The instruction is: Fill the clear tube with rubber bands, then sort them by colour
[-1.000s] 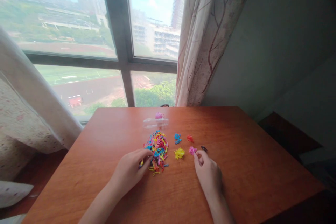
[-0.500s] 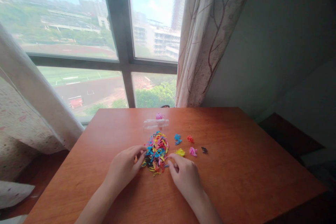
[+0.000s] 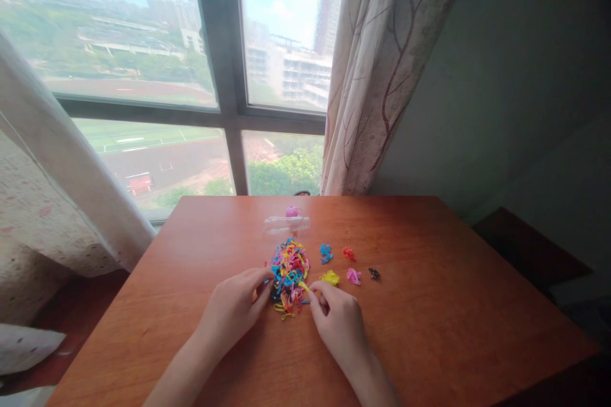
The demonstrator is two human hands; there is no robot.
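A heap of small coloured rubber bands point(image 3: 289, 267) lies on the table in front of me. My left hand point(image 3: 238, 302) rests at the heap's left edge, its fingers bent and touching the bands, thumb and forefinger slightly apart. On the heap's right side, my right hand point(image 3: 337, 315) pinches a yellow rubber band point(image 3: 303, 286) between thumb and forefinger. Just beyond that hand sits a small yellow bunch point(image 3: 330, 277) of bands. Further right are separate bunches: blue point(image 3: 326, 253), red point(image 3: 349, 254), pink point(image 3: 354, 276) and black point(image 3: 374, 274).
Behind the heap a clear plastic container point(image 3: 286, 225) lies on its side, with a pink round object point(image 3: 292, 211) beyond it. The brown wooden table point(image 3: 443, 305) ends at a window point(image 3: 229, 121) with curtains point(image 3: 367, 76) on both sides.
A yellow band now shows in my right hand's fingertips. My left hand has shifted slightly to the right along the heap. The view has moved a little.
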